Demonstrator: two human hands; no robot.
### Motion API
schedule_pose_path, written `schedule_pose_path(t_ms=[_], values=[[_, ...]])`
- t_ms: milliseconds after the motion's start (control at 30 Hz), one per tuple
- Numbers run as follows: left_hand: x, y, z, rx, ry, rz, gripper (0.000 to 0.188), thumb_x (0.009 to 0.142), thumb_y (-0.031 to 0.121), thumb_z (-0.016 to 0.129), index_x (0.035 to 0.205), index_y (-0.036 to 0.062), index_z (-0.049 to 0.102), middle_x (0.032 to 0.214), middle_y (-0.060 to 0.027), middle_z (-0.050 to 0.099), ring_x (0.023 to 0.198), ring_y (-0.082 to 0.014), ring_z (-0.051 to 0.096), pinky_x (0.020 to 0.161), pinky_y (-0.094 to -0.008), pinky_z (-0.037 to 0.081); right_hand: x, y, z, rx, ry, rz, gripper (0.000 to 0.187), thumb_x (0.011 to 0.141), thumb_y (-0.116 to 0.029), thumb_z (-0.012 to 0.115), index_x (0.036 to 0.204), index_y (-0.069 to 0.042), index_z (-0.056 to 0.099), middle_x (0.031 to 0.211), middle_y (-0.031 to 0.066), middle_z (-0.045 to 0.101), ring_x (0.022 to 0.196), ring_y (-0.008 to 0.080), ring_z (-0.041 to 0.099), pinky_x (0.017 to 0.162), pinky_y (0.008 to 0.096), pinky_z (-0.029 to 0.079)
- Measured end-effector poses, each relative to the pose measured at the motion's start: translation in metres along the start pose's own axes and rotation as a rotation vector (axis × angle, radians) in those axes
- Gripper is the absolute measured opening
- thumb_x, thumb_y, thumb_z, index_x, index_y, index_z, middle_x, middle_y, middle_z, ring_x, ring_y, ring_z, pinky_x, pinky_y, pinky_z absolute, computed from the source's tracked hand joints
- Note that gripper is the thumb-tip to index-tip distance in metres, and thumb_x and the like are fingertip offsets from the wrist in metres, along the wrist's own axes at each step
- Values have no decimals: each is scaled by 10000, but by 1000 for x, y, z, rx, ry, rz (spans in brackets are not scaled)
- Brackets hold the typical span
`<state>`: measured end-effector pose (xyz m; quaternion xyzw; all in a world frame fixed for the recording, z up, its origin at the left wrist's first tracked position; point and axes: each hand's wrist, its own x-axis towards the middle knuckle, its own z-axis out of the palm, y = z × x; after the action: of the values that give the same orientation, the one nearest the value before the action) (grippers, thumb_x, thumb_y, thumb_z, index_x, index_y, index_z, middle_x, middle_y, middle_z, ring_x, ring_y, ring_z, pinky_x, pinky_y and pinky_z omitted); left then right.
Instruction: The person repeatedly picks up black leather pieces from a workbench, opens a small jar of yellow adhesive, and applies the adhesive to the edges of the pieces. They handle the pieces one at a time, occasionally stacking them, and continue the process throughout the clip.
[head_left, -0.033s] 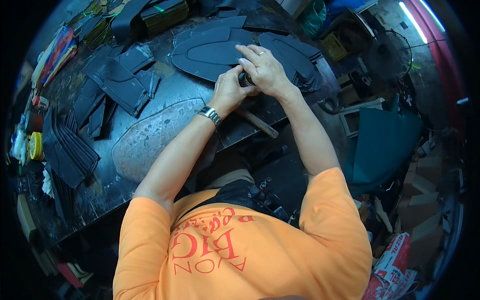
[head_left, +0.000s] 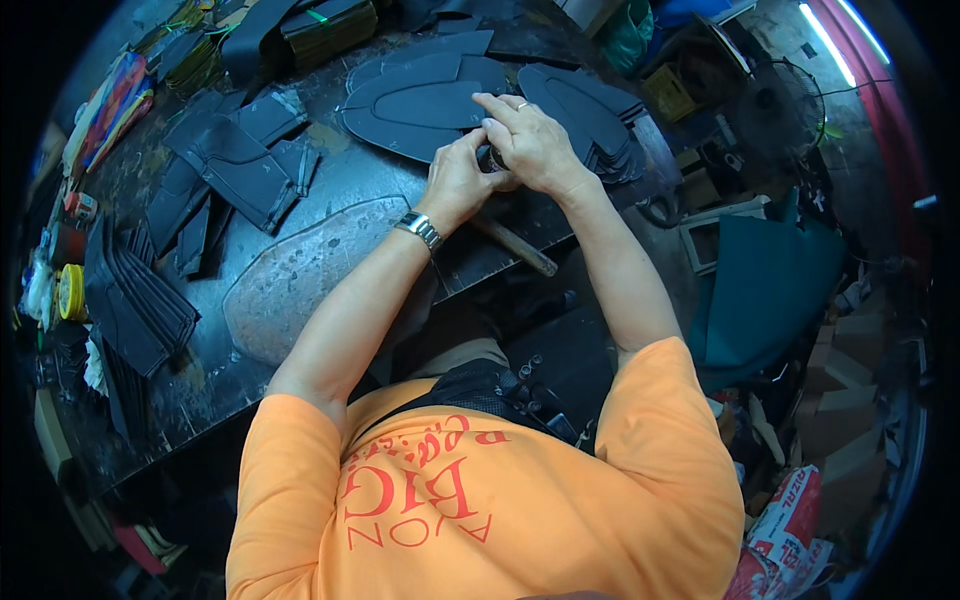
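Observation:
My left hand (head_left: 458,185), with a metal watch (head_left: 419,230) on its wrist, closes its fingers and thumb round a small dark round object (head_left: 488,158). Most of that object is hidden, so its kind does not show. Over its far right side curves my right hand (head_left: 537,148), fingers pressed together and a ring on one of them. Both hands meet above the worktable, just in front of black flat cut pieces (head_left: 415,105) with a curved outline. A wooden handle (head_left: 518,247) lies below them at the table edge; its other end is covered by my hands.
A worn oval slab (head_left: 300,280) lies under my left forearm. Black stitched pieces (head_left: 235,170) and a fanned stack (head_left: 140,295) cover the left side, beside a yellow round tub (head_left: 72,292). More curved pieces (head_left: 590,110) lie to the right. Green cloth (head_left: 765,290) hangs beyond the table.

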<state>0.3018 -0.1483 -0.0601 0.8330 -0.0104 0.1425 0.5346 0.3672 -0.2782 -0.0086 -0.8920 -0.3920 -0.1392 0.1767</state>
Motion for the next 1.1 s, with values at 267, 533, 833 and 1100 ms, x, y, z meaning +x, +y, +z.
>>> schedule_pose_path(t_ms=[267,533,833,1100], values=[[3,-5,6,183,140,45,417,730,232,828,1076,48,685,1027,-215,715,971,-393,689,855,-427,538,8,-23,-4,-186,-167,191,378,949,-250,520,1179,36,610,1066,262,671,961,403,693,836,478,574],[0,8,2,286,81,-46,510,696,331,859,1072,39,678,969,-188,732,917,-371,707,838,-437,541,10,-23,-1,-136,-200,270,473,997,-340,509,1320,3,552,1186,262,651,1063,417,661,960,502,515],[3,12,-2,246,49,33,685,638,409,897,1155,20,671,1095,-157,733,986,-292,717,894,-379,542,-23,64,-7,-65,132,282,947,807,-250,777,1572,-177,223,1438,232,463,1342,414,432,1109,542,357],[0,7,4,302,77,155,692,687,395,877,1218,24,636,1066,-172,731,944,-316,714,866,-391,533,-46,73,30,-452,-18,318,1022,760,-206,795,1590,-259,200,1434,200,443,1347,411,411,1064,657,355]])
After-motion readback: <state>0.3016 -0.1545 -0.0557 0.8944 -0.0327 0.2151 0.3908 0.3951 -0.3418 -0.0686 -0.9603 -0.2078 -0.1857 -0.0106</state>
